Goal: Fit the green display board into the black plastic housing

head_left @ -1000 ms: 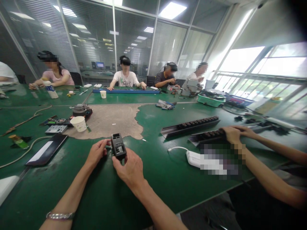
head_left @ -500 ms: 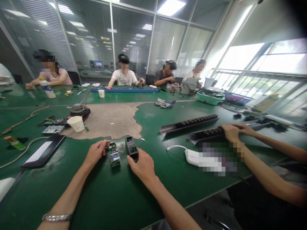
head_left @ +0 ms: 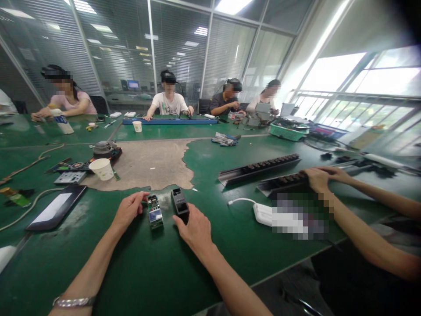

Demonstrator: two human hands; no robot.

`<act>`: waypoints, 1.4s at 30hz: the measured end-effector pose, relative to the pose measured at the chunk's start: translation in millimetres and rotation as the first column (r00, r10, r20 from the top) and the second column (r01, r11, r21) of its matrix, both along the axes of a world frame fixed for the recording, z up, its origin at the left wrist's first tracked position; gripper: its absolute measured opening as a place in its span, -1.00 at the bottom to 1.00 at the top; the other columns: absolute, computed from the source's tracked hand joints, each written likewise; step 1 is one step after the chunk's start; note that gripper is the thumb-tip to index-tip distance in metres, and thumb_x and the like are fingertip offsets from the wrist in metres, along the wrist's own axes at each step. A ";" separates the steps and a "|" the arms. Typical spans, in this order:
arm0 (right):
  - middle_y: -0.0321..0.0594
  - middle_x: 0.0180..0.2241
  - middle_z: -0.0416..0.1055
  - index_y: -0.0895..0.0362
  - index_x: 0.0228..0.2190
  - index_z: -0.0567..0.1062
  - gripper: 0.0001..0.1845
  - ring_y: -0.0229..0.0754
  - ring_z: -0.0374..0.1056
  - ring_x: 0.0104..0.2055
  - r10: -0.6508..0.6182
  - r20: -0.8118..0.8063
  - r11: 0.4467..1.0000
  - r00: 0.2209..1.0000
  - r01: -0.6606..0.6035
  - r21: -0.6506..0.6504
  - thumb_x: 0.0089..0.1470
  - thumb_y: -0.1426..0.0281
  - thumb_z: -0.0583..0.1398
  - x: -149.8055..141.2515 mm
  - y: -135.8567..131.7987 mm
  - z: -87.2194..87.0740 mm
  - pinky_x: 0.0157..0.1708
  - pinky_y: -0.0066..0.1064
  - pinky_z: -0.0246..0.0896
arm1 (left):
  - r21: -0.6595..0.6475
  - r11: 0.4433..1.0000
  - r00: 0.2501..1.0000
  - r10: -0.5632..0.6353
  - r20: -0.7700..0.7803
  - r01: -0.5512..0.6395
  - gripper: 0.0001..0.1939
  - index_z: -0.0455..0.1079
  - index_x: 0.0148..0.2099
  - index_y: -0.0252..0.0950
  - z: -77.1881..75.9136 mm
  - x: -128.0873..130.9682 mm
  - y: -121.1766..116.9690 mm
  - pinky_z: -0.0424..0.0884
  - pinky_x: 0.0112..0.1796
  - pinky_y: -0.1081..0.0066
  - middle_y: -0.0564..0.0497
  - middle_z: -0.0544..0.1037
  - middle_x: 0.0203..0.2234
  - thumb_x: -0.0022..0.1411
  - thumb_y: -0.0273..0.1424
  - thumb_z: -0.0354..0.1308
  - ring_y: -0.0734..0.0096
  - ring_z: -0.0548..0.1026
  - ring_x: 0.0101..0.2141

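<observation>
Black plastic housing (head_left: 179,203), just right of the circuit-board module (head_left: 155,214), is clamped in the right hand (head_left: 196,226)'s grip; the left hand (head_left: 130,208) is at the module's upper left, grip closure indeterminable.

Circuit board (head_left: 155,216) left of housing (head_left: 179,201); rails (head_left: 259,169) right on table (head_left: 138,272); basket (head_left: 286,132) behind rails

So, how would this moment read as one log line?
left hand: at circuit board | right hand: holding black case | board and case: apart | table: green
</observation>
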State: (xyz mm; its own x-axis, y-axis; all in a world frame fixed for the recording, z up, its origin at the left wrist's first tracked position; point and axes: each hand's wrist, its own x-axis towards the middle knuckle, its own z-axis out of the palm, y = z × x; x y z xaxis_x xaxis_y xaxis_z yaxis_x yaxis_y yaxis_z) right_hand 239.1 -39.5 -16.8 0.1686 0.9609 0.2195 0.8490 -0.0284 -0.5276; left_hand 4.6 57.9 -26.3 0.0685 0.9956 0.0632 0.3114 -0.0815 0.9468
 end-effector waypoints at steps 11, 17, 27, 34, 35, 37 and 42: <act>-0.27 -0.41 0.49 0.08 -0.25 0.49 -0.70 -0.19 0.40 -0.38 0.084 -0.152 0.986 0.985 -0.060 0.154 0.11 0.13 0.21 -6.6 -0.5 28.4 -0.38 -0.45 0.17 | 0.022 1.000 1.000 0.010 -0.012 -0.010 -0.35 0.50 -0.03 -0.32 -2.0 -1.1 0.2 0.17 -0.64 0.55 -0.02 0.55 -0.45 0.18 0.13 0.00 0.52 0.30 -0.65; -0.23 -0.42 0.51 0.09 -0.27 0.50 -0.59 -0.16 0.42 -0.41 0.123 -0.112 0.984 0.986 -0.106 0.146 0.09 0.00 0.18 -41.4 4.6 45.7 -0.42 -0.44 0.15 | 0.014 1.000 0.997 0.027 0.073 -0.028 -0.35 0.47 -0.01 -0.34 -1.6 -2.5 0.6 0.19 -0.67 0.56 -0.07 0.56 -0.38 0.18 0.11 0.00 0.51 0.34 -0.62; -0.07 -0.33 0.52 0.13 -0.25 0.45 -0.48 0.04 0.47 -0.27 0.101 0.054 0.995 0.993 -0.101 -0.001 0.05 -0.08 0.16 -67.9 6.5 39.1 -0.29 -0.27 0.25 | -0.009 0.999 0.989 0.051 0.136 -0.050 -0.37 0.45 0.01 -0.38 7.0 0.2 -5.2 0.17 -0.65 0.57 0.13 0.34 -0.68 0.21 0.07 0.02 0.51 0.26 -0.65; -0.08 -0.28 0.50 0.12 -0.21 0.40 -0.53 0.02 0.46 -0.24 0.127 0.069 0.991 0.989 -0.129 0.022 0.07 -0.02 0.17 -70.1 0.4 35.2 -0.26 -0.26 0.26 | -0.016 0.999 0.990 0.033 0.135 -0.031 -0.38 0.46 0.01 -0.36 6.9 1.0 -5.2 0.15 -0.65 0.58 0.13 0.34 -0.67 0.19 0.06 0.06 0.50 0.28 -0.64; -0.09 -0.28 0.50 0.12 -0.20 0.39 -0.54 0.02 0.46 -0.24 0.132 0.069 0.991 0.989 -0.134 0.027 0.08 -0.01 0.17 -70.2 0.0 34.4 -0.26 -0.26 0.26 | -0.018 0.999 0.991 0.029 0.133 -0.027 -0.38 0.46 0.01 -0.35 5.7 0.6 -4.7 0.16 -0.64 0.58 0.12 0.34 -0.66 0.18 0.07 0.06 0.50 0.29 -0.64; -0.09 -0.27 0.50 0.12 -0.20 0.39 -0.55 0.01 0.46 -0.24 0.138 0.063 0.990 0.988 -0.140 0.030 0.08 0.01 0.17 -69.9 -0.6 32.5 -0.26 -0.26 0.26 | -0.024 0.999 0.993 0.028 0.119 -0.025 -0.38 0.47 0.00 -0.35 3.5 0.1 -3.7 0.15 -0.64 0.58 0.12 0.33 -0.67 0.17 0.07 0.08 0.50 0.28 -0.64; -0.12 -0.27 0.50 0.11 -0.20 0.38 -0.58 0.01 0.46 -0.25 0.140 0.046 0.989 0.989 -0.142 0.042 0.08 0.03 0.18 -66.9 -2.7 28.2 -0.27 -0.25 0.27 | -0.005 1.000 0.995 0.011 0.095 -0.011 -0.42 0.49 0.00 -0.32 3.3 0.3 -3.8 0.14 -0.65 0.57 0.12 0.36 -0.65 0.17 0.05 0.09 0.50 0.28 -0.65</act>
State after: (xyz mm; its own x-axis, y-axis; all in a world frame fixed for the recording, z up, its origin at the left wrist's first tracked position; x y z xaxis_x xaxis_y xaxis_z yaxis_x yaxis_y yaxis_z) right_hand 172.2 -42.2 11.5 0.0221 0.9633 0.2675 0.8645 0.1159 -0.4890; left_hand 4.9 54.1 -23.0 0.0516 0.9966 0.0649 0.2211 -0.0748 0.9724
